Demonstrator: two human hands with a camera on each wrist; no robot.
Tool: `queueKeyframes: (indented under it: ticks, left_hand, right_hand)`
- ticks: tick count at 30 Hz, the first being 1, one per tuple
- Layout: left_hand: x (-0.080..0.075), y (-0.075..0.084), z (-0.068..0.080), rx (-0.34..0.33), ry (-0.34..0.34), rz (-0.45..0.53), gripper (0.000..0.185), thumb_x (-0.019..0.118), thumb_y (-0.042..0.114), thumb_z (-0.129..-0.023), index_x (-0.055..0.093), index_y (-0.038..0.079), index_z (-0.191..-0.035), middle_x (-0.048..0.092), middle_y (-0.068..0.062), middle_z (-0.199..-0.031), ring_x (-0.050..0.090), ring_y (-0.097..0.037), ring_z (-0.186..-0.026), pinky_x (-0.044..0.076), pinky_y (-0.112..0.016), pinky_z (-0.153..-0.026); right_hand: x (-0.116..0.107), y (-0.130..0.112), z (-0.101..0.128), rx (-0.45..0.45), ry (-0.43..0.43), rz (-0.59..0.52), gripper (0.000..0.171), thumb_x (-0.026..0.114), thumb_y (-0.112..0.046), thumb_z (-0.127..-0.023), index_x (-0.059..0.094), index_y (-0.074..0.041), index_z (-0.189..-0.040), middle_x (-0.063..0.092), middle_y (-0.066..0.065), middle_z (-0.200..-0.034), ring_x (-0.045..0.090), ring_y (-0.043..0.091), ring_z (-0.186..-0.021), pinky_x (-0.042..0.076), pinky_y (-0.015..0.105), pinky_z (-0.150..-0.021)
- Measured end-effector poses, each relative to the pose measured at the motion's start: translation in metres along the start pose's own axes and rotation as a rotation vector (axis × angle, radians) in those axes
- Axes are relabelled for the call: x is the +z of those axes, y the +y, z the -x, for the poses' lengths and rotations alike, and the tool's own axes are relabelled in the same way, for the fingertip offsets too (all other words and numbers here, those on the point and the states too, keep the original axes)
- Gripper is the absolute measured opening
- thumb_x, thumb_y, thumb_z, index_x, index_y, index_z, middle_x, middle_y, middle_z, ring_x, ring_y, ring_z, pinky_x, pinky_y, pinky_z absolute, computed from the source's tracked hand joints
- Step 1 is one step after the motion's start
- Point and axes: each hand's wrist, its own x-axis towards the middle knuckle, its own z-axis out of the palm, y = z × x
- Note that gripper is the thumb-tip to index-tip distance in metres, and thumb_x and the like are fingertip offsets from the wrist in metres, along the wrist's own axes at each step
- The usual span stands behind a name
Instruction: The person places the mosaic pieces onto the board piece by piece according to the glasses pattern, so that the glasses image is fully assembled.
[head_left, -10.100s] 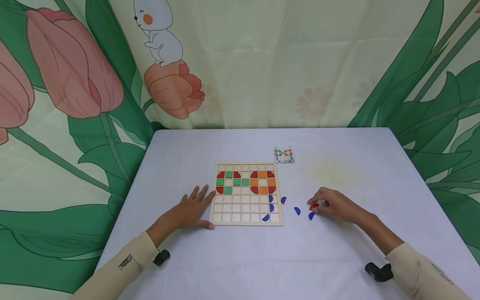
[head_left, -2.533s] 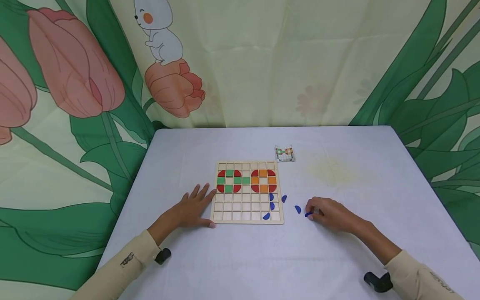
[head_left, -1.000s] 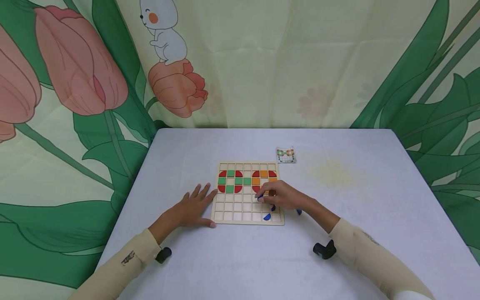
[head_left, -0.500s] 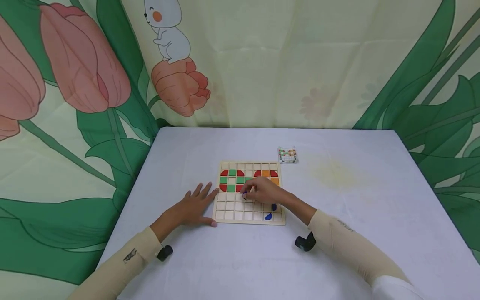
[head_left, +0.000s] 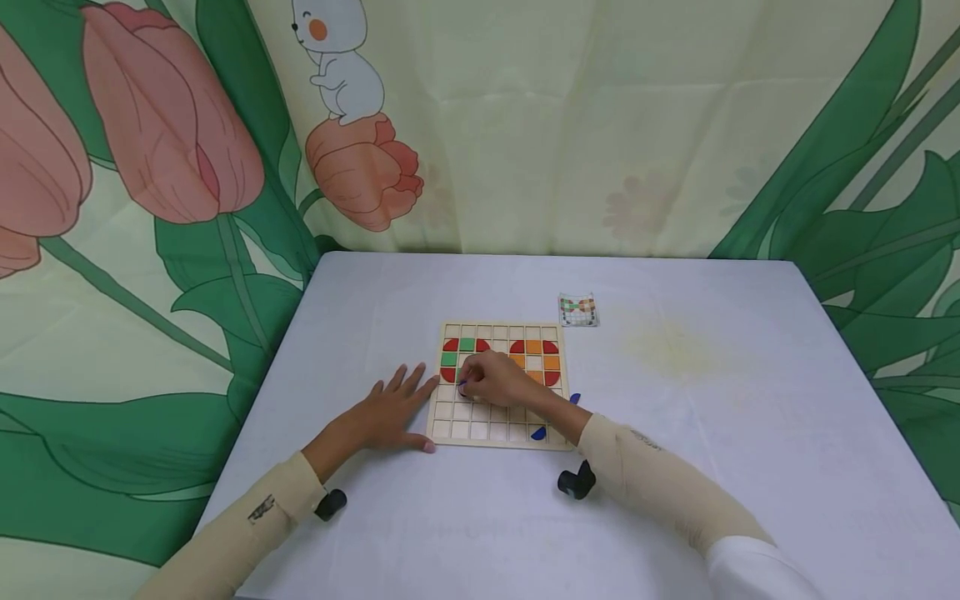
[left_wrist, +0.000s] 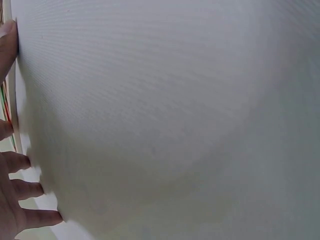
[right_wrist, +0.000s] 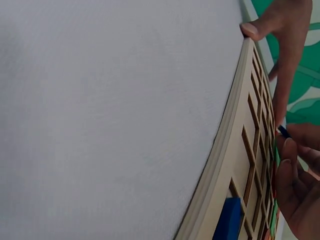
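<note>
My right hand [head_left: 495,379] pinches a small blue half-circle tile [right_wrist: 284,131] between thumb and fingertips, close over the left part of the wooden grid board [head_left: 480,432]. Spread flat on the white table, my left hand [head_left: 386,414] touches the board's left edge with thumb and a fingertip. Red, green and orange tiles fill cells in the board's upper rows; the right hand covers some of them. One blue half-circle tile [head_left: 538,433] lies askew in the bottom row. Another blue half-circle [head_left: 575,398] lies off the board's right edge, by the right forearm.
A small pattern card [head_left: 578,310] with a printed coloured grid lies beyond the board's upper right corner. The white tablecloth [head_left: 675,333] spreads around the board. Behind the table hangs a cloth printed with tulips [head_left: 172,117] and a white animal.
A red tile now sits in the left figure's lower right corner. My right hand picked up a blue half-circle from the right and carried it leftward across the board. My left hand stayed put.
</note>
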Motion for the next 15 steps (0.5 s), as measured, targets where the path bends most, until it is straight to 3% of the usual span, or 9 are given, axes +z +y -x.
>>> queueKeyframes:
  ticks: [6,15]
  left_hand:
    - [-0.002,0.001,0.001,0.003,0.006,0.006,0.113,0.067,0.076,-0.076,0.017,0.024,-0.162,0.008,-0.012,-0.17,0.006,-0.045,-0.154,0.023,-0.071,-0.114]
    - [-0.004,-0.002,0.003,0.018,-0.003,0.013,0.113,0.065,0.077,-0.077,0.017,0.022,-0.162,0.007,-0.013,-0.17,0.007,-0.047,-0.154,0.024,-0.071,-0.113]
  right_hand:
    - [0.009,-0.006,-0.006,0.026,0.015,0.009,0.007,0.071,-0.013,-0.093,0.075,-0.015,-0.099,0.067,-0.004,-0.083,0.059,0.012,-0.075,0.049,0.022,-0.066]
    - [0.014,-0.017,-0.003,0.022,0.035,0.105,0.014,0.075,-0.018,-0.091,0.077,-0.013,-0.105,0.066,-0.006,-0.082,0.058,0.012,-0.075,0.047,0.024,-0.066]
